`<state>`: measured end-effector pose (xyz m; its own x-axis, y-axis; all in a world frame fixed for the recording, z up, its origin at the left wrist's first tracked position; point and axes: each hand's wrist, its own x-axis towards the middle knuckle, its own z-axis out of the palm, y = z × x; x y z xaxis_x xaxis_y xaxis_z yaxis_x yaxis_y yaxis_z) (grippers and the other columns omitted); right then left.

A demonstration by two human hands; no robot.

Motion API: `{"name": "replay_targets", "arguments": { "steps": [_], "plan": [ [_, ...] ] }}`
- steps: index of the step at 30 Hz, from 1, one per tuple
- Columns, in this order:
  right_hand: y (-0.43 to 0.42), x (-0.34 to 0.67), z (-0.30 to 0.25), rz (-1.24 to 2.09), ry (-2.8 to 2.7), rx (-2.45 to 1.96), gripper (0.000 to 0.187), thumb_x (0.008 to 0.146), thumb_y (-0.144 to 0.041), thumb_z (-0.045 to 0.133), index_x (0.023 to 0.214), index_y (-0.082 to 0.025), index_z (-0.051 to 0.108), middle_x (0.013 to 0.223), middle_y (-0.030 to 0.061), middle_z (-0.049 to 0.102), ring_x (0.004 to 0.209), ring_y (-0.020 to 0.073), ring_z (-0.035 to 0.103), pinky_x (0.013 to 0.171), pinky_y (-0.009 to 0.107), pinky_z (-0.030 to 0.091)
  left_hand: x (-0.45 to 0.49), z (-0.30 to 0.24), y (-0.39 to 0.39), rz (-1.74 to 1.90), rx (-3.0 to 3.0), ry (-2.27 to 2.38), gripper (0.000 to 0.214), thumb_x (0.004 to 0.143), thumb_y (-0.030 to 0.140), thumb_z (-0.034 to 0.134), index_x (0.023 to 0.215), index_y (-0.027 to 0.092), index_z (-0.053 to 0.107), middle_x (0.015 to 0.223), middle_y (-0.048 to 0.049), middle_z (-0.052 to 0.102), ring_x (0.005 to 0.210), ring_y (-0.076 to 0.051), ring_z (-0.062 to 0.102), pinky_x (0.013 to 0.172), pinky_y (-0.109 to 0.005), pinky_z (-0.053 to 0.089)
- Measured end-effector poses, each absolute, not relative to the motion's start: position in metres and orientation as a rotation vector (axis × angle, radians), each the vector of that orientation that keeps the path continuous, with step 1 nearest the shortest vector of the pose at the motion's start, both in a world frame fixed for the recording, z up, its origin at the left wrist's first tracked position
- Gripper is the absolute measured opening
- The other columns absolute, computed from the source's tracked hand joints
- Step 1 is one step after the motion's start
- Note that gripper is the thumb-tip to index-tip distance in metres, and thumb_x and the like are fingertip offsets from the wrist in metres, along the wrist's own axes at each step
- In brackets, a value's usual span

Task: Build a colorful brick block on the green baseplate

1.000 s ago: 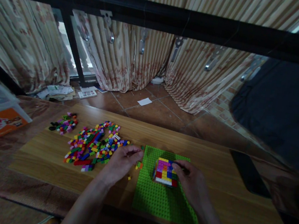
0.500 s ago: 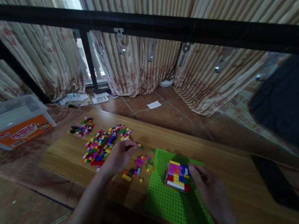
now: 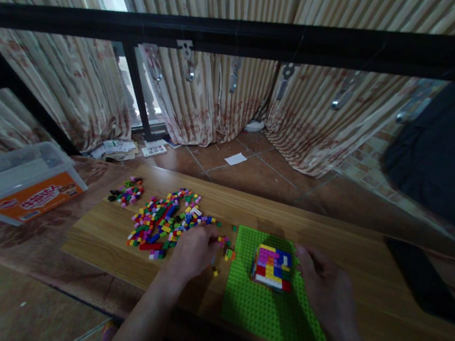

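A low block of stacked toy bricks [image 3: 272,267], patterned in yellow, pink, purple, blue, red and white, sits on a green studded baseplate [image 3: 252,313]. Just right of the stack is my right hand [image 3: 321,286], its thumb and fingers bent together beside the upper right corner. Anything in that grip is too small to make out. My left hand [image 3: 195,249] is low over the loose bricks left of the baseplate, fingers curled downward and covering part of the small group [image 3: 228,251] there. What its fingertips hold, if anything, is hidden.
A large heap of loose bricks [image 3: 158,223] and a smaller pile [image 3: 129,192] lie on the wooden table [image 3: 103,243]. A clear plastic box with an orange label [image 3: 33,194] stands at left. A dark flat slab [image 3: 426,280] lies at right. A black rail [image 3: 248,37] runs across the far side.
My left hand has moved right and down, from beside the large heap to the small group of bricks. My right hand has shifted slightly away from the stack's corner.
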<state>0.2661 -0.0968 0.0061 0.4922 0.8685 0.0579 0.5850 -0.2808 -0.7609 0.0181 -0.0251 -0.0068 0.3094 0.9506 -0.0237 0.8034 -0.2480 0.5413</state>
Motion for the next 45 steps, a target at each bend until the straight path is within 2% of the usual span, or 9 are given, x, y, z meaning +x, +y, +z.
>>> {"name": "replay_targets", "arguments": {
  "steps": [3, 13, 18, 22, 29, 35, 40, 45],
  "plan": [
    [-0.097, 0.266, 0.005, 0.517, -1.209, -1.98, 0.042, 0.083, -0.053, 0.051, 0.092, -0.019, 0.072, 0.084, 0.0078, 0.075, 0.077, 0.0251, 0.069, 0.067, 0.033, 0.051, 0.025, -0.006, -0.028, 0.372, 2.175, 1.682, 0.017, 0.084, 0.032, 0.055, 0.082, 0.019, 0.066, 0.078, -0.0068, 0.068, 0.072, -0.02, 0.062, 0.063, -0.027, 0.038],
    [-0.098, 0.265, 0.001, 0.482, -1.187, -1.88, 0.036, 0.081, -0.049, 0.056, 0.093, -0.019, 0.072, 0.092, 0.0089, 0.073, 0.082, 0.024, 0.068, 0.076, 0.036, 0.051, 0.035, -0.007, -0.032, 0.352, 2.217, 1.761, 0.009, 0.083, 0.022, 0.054, 0.086, 0.018, 0.062, 0.086, -0.0087, 0.067, 0.081, -0.021, 0.064, 0.07, -0.028, 0.042],
    [-0.101, 0.246, 0.013, 0.4, -1.177, -1.65, 0.027, 0.085, -0.044, 0.056, 0.091, -0.021, 0.071, 0.094, 0.0071, 0.071, 0.084, 0.0205, 0.065, 0.077, 0.034, 0.051, 0.036, -0.002, -0.031, 0.706, 2.142, 1.409, 0.01, 0.085, 0.018, 0.051, 0.092, 0.019, 0.058, 0.09, -0.0074, 0.064, 0.082, -0.02, 0.062, 0.074, -0.03, 0.046],
    [-0.103, 0.22, 0.024, 0.524, -1.316, -1.491, 0.022, 0.085, -0.04, 0.059, 0.096, -0.025, 0.07, 0.089, 0.0034, 0.069, 0.082, 0.0177, 0.063, 0.073, 0.03, 0.05, 0.047, 0.009, -0.04, 0.96, 1.952, 1.07, 0.014, 0.085, 0.017, 0.053, 0.097, 0.021, 0.059, 0.095, -0.0053, 0.063, 0.089, -0.017, 0.062, 0.08, -0.028, 0.048],
    [-0.1, 0.204, 0.023, 0.684, -1.301, -1.398, 0.017, 0.084, -0.037, 0.063, 0.094, -0.024, 0.07, 0.084, 0.0013, 0.067, 0.077, 0.0152, 0.061, 0.068, 0.026, 0.049, 0.061, 0.021, -0.054, 1.057, 1.755, 0.818, 0.012, 0.083, 0.016, 0.059, 0.093, 0.019, 0.065, 0.093, -0.005, 0.064, 0.086, -0.016, 0.061, 0.078, -0.026, 0.049],
    [-0.101, 0.207, 0.022, 0.811, -1.231, -1.396, 0.021, 0.082, -0.04, 0.063, 0.091, -0.023, 0.071, 0.086, 0.0031, 0.07, 0.077, 0.0168, 0.063, 0.066, 0.027, 0.052, 0.06, 0.019, -0.054, 1.047, 1.632, 0.828, 0.013, 0.082, 0.021, 0.063, 0.095, 0.018, 0.065, 0.086, -0.0044, 0.065, 0.08, -0.016, 0.06, 0.075, -0.026, 0.048],
    [-0.102, 0.205, 0.027, 0.912, -1.19, -1.393, 0.022, 0.081, -0.041, 0.063, 0.084, -0.021, 0.07, 0.076, 0.0018, 0.068, 0.068, 0.0148, 0.062, 0.061, 0.025, 0.051, 0.065, 0.018, -0.055, 1.014, 1.526, 0.817, 0.01, 0.081, 0.023, 0.065, 0.09, 0.018, 0.065, 0.081, -0.0035, 0.066, 0.077, -0.015, 0.06, 0.072, -0.025, 0.048],
    [-0.099, 0.224, 0.03, 0.918, -1.02, -1.357, 0.017, 0.074, -0.036, 0.07, 0.078, -0.021, 0.072, 0.07, 0.0009, 0.069, 0.064, 0.0142, 0.062, 0.061, 0.026, 0.051, 0.072, 0.017, -0.056, 0.995, 1.41, 0.77, 0.009, 0.079, 0.021, 0.064, 0.087, 0.016, 0.064, 0.078, -0.0019, 0.063, 0.073, -0.013, 0.057, 0.069, -0.023, 0.047]
  ]
}}
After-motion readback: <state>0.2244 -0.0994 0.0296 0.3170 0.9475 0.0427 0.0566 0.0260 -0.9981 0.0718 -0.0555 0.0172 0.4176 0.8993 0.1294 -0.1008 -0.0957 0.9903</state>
